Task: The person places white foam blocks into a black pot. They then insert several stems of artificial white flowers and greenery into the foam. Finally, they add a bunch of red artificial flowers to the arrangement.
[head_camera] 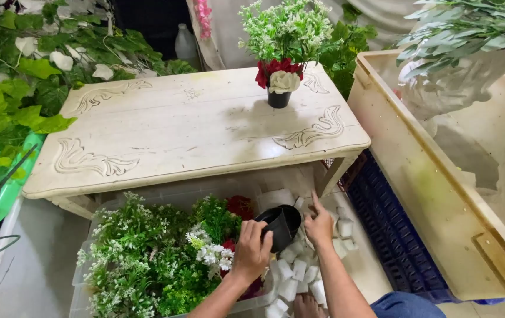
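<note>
Low in the frame, just right of centre, the left hand (251, 250) grips a small black pot (280, 225), fingers curled around its side, and holds it tilted with the mouth toward the upper right. The right hand (319, 224) is just beside the pot's rim, fingers together and pointing down into a heap of white foam blocks (299, 272) on the floor; whether it has closed on a block cannot be told. Left of the hands, a clear bin (82, 297) is packed with green and white artificial sprigs (146, 253) and a few red flowers (239, 206). Above them, in the middle of the frame, stands a low cream table (176, 132) with carved scrolls, and near its far right edge sits a finished black pot of red and white flowers (281, 79). At right is a large cream trough (417, 171) with a blue crate (394, 235) beside it, and leafy vines (23, 76) fill the upper left.
</note>
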